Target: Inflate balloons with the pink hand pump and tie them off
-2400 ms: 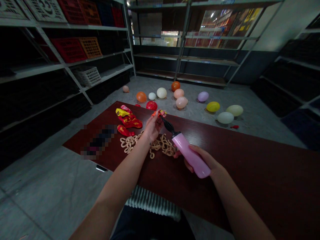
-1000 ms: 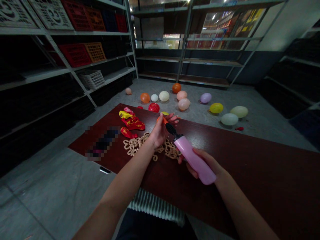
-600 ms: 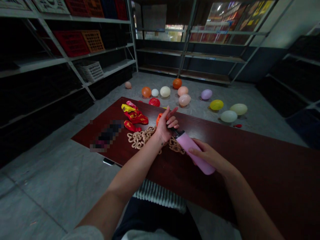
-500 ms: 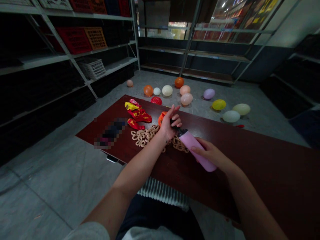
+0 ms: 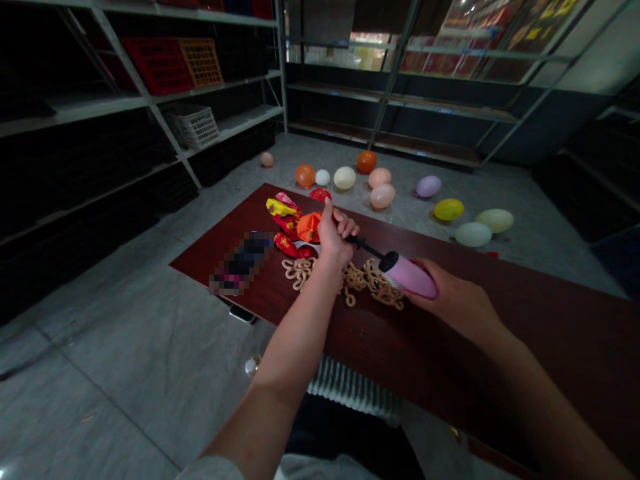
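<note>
Left hand [image 5: 333, 241] has its fingers closed on the neck of the orange balloon [image 5: 309, 227], at the nozzle of the pink hand pump [image 5: 407, 275]. Right hand [image 5: 453, 298] grips the pump barrel, fingers wrapped narrow. Pump is over the tan chain [image 5: 373, 285], near the table's [image 5: 430, 353] far edge; bare wood lies open rightward.

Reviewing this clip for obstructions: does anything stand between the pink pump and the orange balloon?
Nothing visible does. The pump, held in the right hand, has its black nozzle running straight to the left hand gripping the balloon. The beige chain lies on the table below, not across that line.
</note>
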Tool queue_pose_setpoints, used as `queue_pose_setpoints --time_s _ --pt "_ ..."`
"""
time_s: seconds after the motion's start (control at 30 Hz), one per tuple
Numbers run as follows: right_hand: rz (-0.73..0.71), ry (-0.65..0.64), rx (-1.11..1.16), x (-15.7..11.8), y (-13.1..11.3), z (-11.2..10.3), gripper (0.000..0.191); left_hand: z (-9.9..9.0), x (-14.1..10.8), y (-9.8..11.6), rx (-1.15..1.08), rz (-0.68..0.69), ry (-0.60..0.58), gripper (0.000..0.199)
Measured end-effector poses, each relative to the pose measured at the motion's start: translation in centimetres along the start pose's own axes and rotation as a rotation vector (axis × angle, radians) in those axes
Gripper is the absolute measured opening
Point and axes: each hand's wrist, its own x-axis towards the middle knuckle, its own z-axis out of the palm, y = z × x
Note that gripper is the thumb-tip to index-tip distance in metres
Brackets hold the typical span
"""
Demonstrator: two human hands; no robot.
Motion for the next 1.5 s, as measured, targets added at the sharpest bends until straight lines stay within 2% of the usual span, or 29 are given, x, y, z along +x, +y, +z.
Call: queue_pose_setpoints --time_s 0.17,0.3,0.6,0.8,1.07,1.37,1.5 --pt "-0.149 0.198 -0.111 1.3 2.7 1.0 0.060 -0.2 0.3 1.8 0.014 0.155 0.054 0.060" --pt "-0.188 0.306 -0.215 2.1 4.2 2.1 0.056 0.2 -0.1 2.6 0.033 0.216 0.071 0.060" --pt "-0.095 0.368 -0.267 0.6 5.2 4.1 0.046 0.4 -0.5 0.5 0.079 0.258 0.031 0.061" --pt "-0.110 0.347 -0.258 0.4 4.9 4.1 0.047 0.4 -0.7 -0.7 0.100 0.249 0.087 0.061" --pt "-0.125 0.331 -0.184 0.3 2.7 3.9 0.042 0.8 -1.2 -2.5 0.100 0.174 0.129 0.057" --pt "-0.108 0.252 -0.112 0.1 0.4 3.3 0.043 0.3 -2.0 -5.7 0.180 0.098 0.089 0.057" --pt "-0.094 0.220 -0.070 0.0 0.0 3.2 0.046 0.3 -2.1 -6.2 0.182 0.078 0.083 0.059"
